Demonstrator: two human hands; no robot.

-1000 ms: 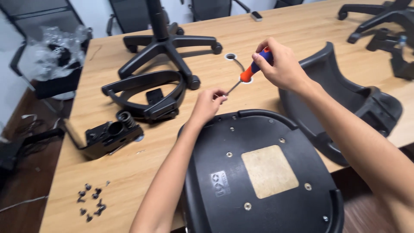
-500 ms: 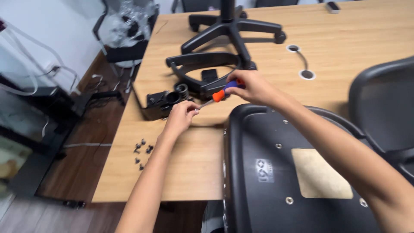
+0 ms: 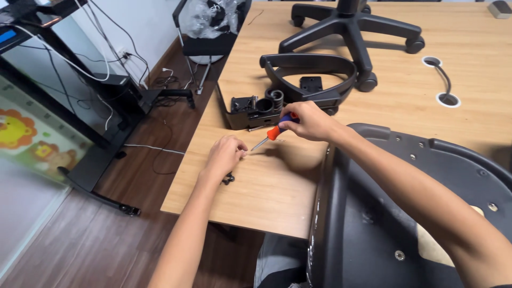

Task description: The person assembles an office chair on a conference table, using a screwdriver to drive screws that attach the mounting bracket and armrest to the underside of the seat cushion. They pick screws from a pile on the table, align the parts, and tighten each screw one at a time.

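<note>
Head view: right hand [image 3: 309, 121] fingers around an orange-handled screwdriver [image 3: 273, 133], left hand [image 3: 225, 156] fingers pinched over small black screws [image 3: 228, 180], black chair seat [image 3: 405, 213] alongside.

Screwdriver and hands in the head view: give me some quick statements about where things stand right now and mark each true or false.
1. The right hand holds the screwdriver. True.
2. The left hand rests on the seat. False: it is on the table, beside small black screws.
3. The chair base stands on the floor. False: it stands on the table.
4. The screwdriver tip points toward the left hand. True.
</note>
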